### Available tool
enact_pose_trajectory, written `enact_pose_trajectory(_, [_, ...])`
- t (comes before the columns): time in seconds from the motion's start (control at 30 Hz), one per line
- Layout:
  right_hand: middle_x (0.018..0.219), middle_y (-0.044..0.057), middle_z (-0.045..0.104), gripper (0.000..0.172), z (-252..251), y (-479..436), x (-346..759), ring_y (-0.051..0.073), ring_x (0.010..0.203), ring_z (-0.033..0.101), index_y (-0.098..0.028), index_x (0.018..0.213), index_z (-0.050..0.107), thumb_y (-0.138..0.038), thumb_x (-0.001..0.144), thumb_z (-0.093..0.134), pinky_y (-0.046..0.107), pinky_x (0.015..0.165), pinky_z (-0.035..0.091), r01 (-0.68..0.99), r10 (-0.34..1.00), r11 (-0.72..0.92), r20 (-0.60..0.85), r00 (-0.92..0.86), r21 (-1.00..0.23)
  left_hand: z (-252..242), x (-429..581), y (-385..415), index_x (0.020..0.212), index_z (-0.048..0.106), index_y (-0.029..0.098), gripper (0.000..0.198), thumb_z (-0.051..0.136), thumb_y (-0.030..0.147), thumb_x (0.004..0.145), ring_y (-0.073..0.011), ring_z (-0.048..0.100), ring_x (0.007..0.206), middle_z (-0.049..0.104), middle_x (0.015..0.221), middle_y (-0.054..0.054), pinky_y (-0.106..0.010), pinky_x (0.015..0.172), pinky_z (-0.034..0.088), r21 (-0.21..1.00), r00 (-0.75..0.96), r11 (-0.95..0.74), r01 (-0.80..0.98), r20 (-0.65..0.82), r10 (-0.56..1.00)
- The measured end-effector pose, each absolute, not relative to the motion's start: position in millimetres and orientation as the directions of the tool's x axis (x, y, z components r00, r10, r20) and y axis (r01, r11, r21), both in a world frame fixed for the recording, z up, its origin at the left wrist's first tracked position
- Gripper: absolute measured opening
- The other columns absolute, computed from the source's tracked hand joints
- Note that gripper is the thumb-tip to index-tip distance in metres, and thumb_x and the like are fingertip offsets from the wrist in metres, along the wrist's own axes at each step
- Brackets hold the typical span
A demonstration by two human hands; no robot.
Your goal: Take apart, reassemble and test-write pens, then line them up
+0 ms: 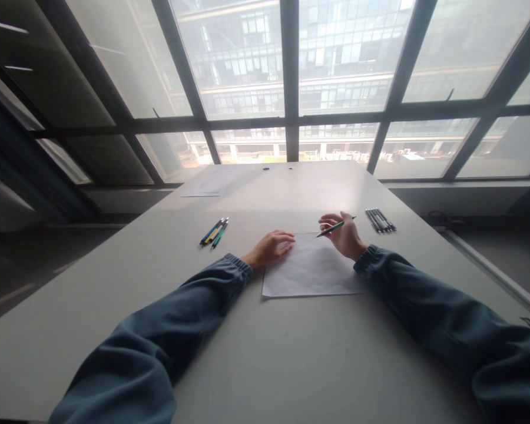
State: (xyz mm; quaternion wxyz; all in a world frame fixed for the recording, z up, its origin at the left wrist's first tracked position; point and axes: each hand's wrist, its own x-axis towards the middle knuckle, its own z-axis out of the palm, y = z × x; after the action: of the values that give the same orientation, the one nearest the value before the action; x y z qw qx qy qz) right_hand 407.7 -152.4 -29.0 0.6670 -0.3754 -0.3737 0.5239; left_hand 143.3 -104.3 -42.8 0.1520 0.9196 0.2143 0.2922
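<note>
My right hand (345,237) has its fingers closed around a green pen (334,227), which lies slanted across them with its tip pointing left, just above the far right corner of the sheet of paper (311,268). My left hand (271,247) lies flat and empty, fingers stretched out and resting on the sheet's far left edge. The paper sits on the pale table (265,353), between my two blue sleeves. Further left lies a small cluster of coloured pens (214,232); to the right, near my right hand, a row of dark pens (380,219). At the table's far left lies another sheet (205,185).
</note>
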Motion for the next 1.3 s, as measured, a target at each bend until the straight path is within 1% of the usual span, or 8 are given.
enact_pose_trajectory(0.13, [0.043,0.000,0.044,0.073,-31.5,-155.9,403.3,0.012,0.037,0.039,-0.019,0.070,0.065,-0.083,0.087,0.035,0.027,0.035,0.028,-0.304,0.970,0.147,0.077,0.231,-0.941,-45.8,143.4,-101.6,0.103,0.076,0.020,0.019,0.062,0.022,0.090,-0.0224,0.067,0.111,0.072,0.118,-0.010,-0.040,0.104,0.051,0.420,0.748,-0.859,0.292,0.460,0.479])
enact_pose_trajectory(0.2, [0.048,0.002,0.053,0.069,-29.4,-159.5,399.6,0.013,0.041,0.046,-0.017,0.078,0.069,-0.081,0.086,0.042,0.027,0.038,0.033,-0.283,0.972,0.160,0.101,0.213,-0.946,-47.1,143.1,-100.6,0.104,0.076,0.021,0.020,0.061,0.022,0.090,-0.0220,0.067,0.111,0.072,0.119,-0.010,-0.039,0.103,0.052,0.431,0.747,-0.856,0.286,0.460,0.481])
enact_pose_trajectory(0.3, [0.076,0.008,0.071,0.052,-26.1,-164.5,393.3,0.016,0.059,0.063,-0.018,0.089,0.070,-0.068,0.081,0.065,0.026,0.047,0.044,-0.205,0.980,0.176,0.151,0.132,-0.963,-45.6,142.6,-101.2,0.106,0.077,0.022,0.022,0.063,0.022,0.089,-0.0220,0.067,0.112,0.072,0.121,-0.010,-0.038,0.103,0.052,0.414,0.776,-0.875,0.252,0.454,0.438])
enact_pose_trajectory(0.4, [0.060,0.000,0.064,0.036,-26.1,-167.7,388.3,0.012,0.051,0.055,-0.018,0.079,0.064,-0.048,0.070,0.082,0.023,0.044,0.039,-0.028,0.963,0.230,0.223,0.149,-0.973,-40.2,142.2,-103.8,0.110,0.076,0.023,0.024,0.066,0.023,0.088,-0.0224,0.065,0.115,0.071,0.123,-0.009,-0.038,0.105,0.050,0.370,0.820,-0.903,0.218,0.432,0.375])
enact_pose_trajectory(0.5, [0.048,-0.004,0.054,0.033,-27.6,-170.6,385.4,0.010,0.043,0.046,-0.018,0.071,0.059,-0.045,0.072,0.079,0.022,0.040,0.033,0.047,0.960,0.245,0.249,0.128,-0.968,-35.6,142.0,-105.6,0.111,0.076,0.023,0.025,0.067,0.027,0.088,-0.0230,0.064,0.116,0.071,0.124,-0.009,-0.039,0.106,0.048,0.339,0.842,-0.916,0.214,0.412,0.349])
enact_pose_trajectory(0.63, [0.061,0.002,0.065,0.032,-30.0,-174.7,381.7,0.012,0.052,0.057,-0.015,0.081,0.067,-0.046,0.076,0.074,0.022,0.046,0.042,0.137,0.964,0.267,0.267,-0.022,-0.954,-34.4,142.6,-105.9,0.113,0.075,0.023,0.026,0.067,0.029,0.089,-0.0236,0.064,0.116,0.070,0.125,-0.009,-0.040,0.106,0.048,0.325,0.845,-0.920,0.217,0.409,0.344])
enact_pose_trajectory(0.77, [0.052,0.001,0.061,0.033,-35.2,-176.7,376.5,0.011,0.043,0.053,-0.016,0.070,0.063,-0.046,0.078,0.071,0.021,0.042,0.039,0.264,0.967,0.249,0.254,-0.018,-0.932,-34.2,143.4,-106.1,0.113,0.076,0.024,0.027,0.069,0.029,0.088,-0.0239,0.064,0.116,0.071,0.124,-0.009,-0.040,0.106,0.048,0.331,0.841,-0.919,0.214,0.417,0.346])
enact_pose_trajectory(1.3, [0.058,0.002,0.067,0.023,-48.3,-172.4,376.7,0.013,0.047,0.060,-0.018,0.072,0.058,-0.036,0.078,0.072,0.022,0.044,0.044,0.345,0.959,0.282,0.272,-0.078,-0.895,-32.9,143.4,-106.0,0.113,0.075,0.024,0.027,0.070,0.028,0.088,-0.0236,0.064,0.116,0.071,0.124,-0.009,-0.041,0.106,0.048,0.328,0.840,-0.919,0.218,0.417,0.348])
